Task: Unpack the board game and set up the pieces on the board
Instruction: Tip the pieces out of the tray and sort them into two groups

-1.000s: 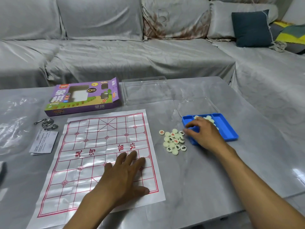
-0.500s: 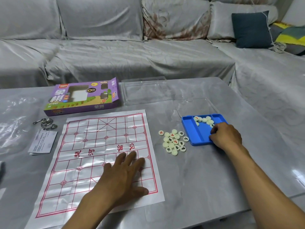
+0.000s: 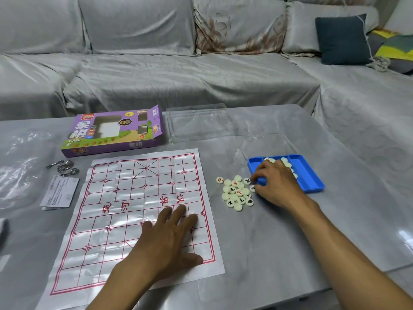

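The paper game board (image 3: pixel 125 198), white with a red grid, lies flat on the grey table. My left hand (image 3: pixel 167 240) rests palm down on its near right part, fingers spread, holding nothing. A heap of several cream round pieces (image 3: pixel 237 193) with red and black characters sits right of the board. Just beyond it stands the blue tray (image 3: pixel 308 175) with a few more pieces (image 3: pixel 285 161) at its far side. My right hand (image 3: pixel 277 182) lies over the tray's near-left corner, thumb and forefinger closed on that corner beside the heap.
The purple game box (image 3: pixel 116 130) lies behind the board, with a clear plastic lid (image 3: pixel 196 121) to its right. At the left are metal ring puzzles (image 3: pixel 64 168), a folded leaflet (image 3: pixel 60 193) and a clear plastic bag (image 3: pixel 20 166). A grey-covered sofa surrounds the table's far and right sides.
My right hand went from the tray's left edge to its right corner and has come back to the near-left corner. My left hand has stayed flat on the board.
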The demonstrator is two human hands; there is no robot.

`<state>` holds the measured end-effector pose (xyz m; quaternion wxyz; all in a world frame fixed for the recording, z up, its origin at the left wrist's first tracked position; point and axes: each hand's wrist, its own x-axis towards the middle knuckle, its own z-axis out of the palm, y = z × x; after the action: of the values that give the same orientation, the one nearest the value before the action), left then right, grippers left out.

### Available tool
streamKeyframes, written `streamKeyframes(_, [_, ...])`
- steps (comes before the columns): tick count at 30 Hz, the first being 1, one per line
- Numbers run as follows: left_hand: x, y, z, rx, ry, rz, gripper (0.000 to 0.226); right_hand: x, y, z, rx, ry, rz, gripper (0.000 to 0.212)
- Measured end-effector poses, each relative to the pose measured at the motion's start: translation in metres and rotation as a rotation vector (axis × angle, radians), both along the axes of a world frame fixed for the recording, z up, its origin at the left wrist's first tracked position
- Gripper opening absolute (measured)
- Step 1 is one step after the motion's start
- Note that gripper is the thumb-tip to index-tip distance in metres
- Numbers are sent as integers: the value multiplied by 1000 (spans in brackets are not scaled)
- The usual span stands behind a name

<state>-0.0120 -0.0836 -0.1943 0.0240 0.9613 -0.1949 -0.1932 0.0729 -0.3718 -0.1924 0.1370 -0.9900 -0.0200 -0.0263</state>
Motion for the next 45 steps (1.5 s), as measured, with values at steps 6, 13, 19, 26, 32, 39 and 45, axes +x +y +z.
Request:
streamKeyframes(6, [-1, 1, -1, -5, -15, -5, 83, 1, 9, -2, -90, 3, -22, 20])
streamKeyframes(13, [0, 0, 0, -8, -15, -3, 82, -1, 7, -4, -115, 25, -77, 15])
streamKeyframes(19, [0, 0, -1, -6, -11, 2, 84, -1, 6, -5, -12, 17, -55, 6])
streamKeyframes(26, [0, 0, -1, -8, -8, 5, 84, 1, 12, -16, -138, 104, -19, 56])
streamKeyframes(32, [0, 0, 0, -20, -8, 9, 83, 6, 9, -16, -27, -48, -12, 45])
streamKeyframes(39, [0, 0, -1, -32, -10, 14, 84, 2, -41, -5, -122, 65, -556, 42])
streamKeyframes(45, [-1, 1, -1, -14, -13, 4, 84, 0, -48, -12, -137, 41, -573, 38])
